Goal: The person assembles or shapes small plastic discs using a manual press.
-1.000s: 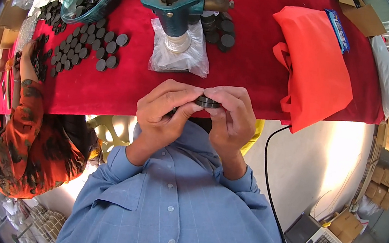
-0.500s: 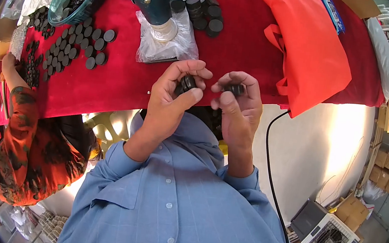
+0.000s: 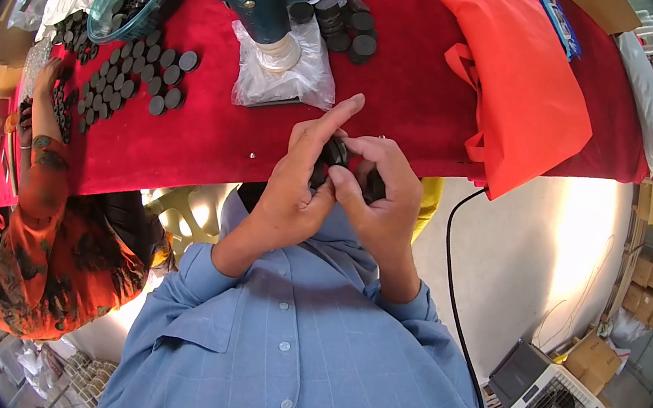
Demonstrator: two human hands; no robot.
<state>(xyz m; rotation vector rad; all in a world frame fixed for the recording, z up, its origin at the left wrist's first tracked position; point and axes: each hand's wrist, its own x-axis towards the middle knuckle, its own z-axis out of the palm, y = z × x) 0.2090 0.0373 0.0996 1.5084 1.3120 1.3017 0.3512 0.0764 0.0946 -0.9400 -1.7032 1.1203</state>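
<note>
My left hand [image 3: 289, 187] is curled round small black round discs [image 3: 336, 152], its index finger stretched out toward the table. Close against it, my right hand [image 3: 389, 195] pinches at the same discs with thumb and fingertips. Another black piece [image 3: 376, 186] shows in the curl of my right palm. Both hands are held just off the near edge of the red-covered table [image 3: 212, 141]. Beyond them stands a dark green metal press [image 3: 260, 12], its lower end on a clear plastic bag [image 3: 305, 79]. Fingers partly hide the discs, so their number cannot be told.
Black discs [image 3: 155, 73] lie spread at left, beside a teal basket [image 3: 100, 21] of black parts. More discs [image 3: 348, 27] are stacked right of the press. An orange-red bag [image 3: 520, 89] lies at right, near a black cable [image 3: 451, 252]. A co-worker's arm [image 3: 52, 113] reaches in at left.
My hands have come together from apart, and my right hand has moved left onto the discs in my left. The co-worker's arm at left has reached farther over the table.
</note>
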